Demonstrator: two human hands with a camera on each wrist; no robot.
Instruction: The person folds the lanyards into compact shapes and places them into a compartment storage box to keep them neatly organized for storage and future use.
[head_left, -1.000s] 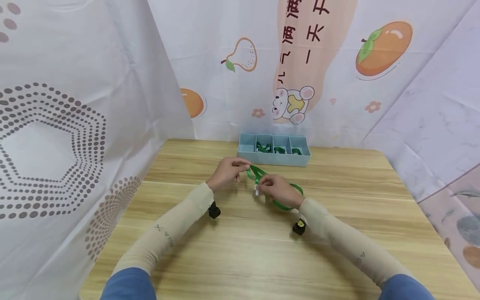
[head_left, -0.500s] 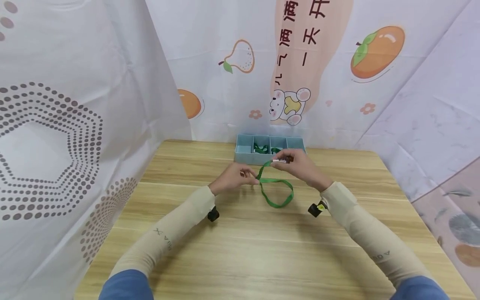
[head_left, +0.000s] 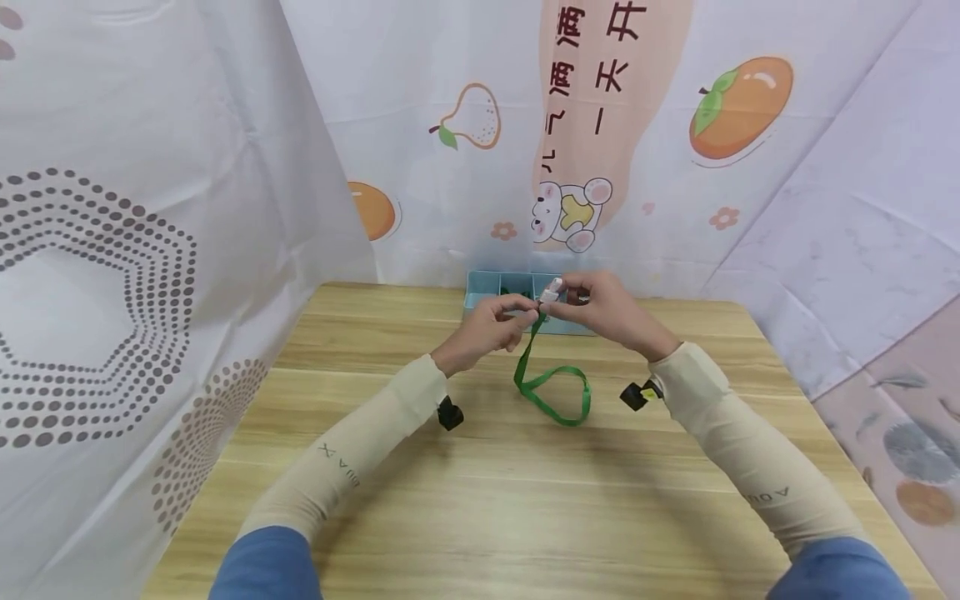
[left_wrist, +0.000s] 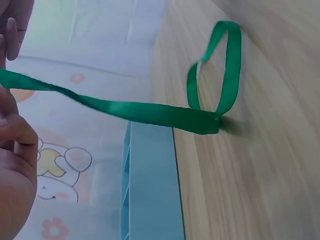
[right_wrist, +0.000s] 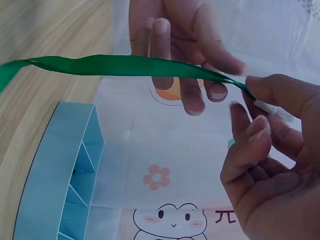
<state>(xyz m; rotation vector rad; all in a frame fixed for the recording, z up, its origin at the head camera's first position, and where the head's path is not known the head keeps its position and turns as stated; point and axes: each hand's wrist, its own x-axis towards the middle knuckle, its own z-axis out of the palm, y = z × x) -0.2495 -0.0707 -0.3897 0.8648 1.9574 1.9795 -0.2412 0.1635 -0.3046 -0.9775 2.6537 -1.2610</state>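
Note:
A green lanyard [head_left: 521, 377] hangs from both hands, its lower loop lying on the wooden table. At its top is a white clip [head_left: 551, 292], which my right hand [head_left: 609, 312] pinches between thumb and fingers. My left hand [head_left: 486, 327] meets it there, thumb and forefinger pinching the strap just below the clip. In the right wrist view the strap [right_wrist: 115, 65] runs out flat to the left, passing in front of several left fingers. The left wrist view shows the twisted strap [left_wrist: 150, 112] and its loop near the tabletop.
Behind the hands, a pale blue divided tray [head_left: 573, 326] stands at the table's back edge, partly hidden by them. Green straps [head_left: 506, 293] lie in one of its compartments. A printed cloth [head_left: 420, 167] hangs right behind the table.
My right hand has lifted the white clip up and away from the table. My left hand has followed up and right to the clip end, and the strap now hangs longer below.

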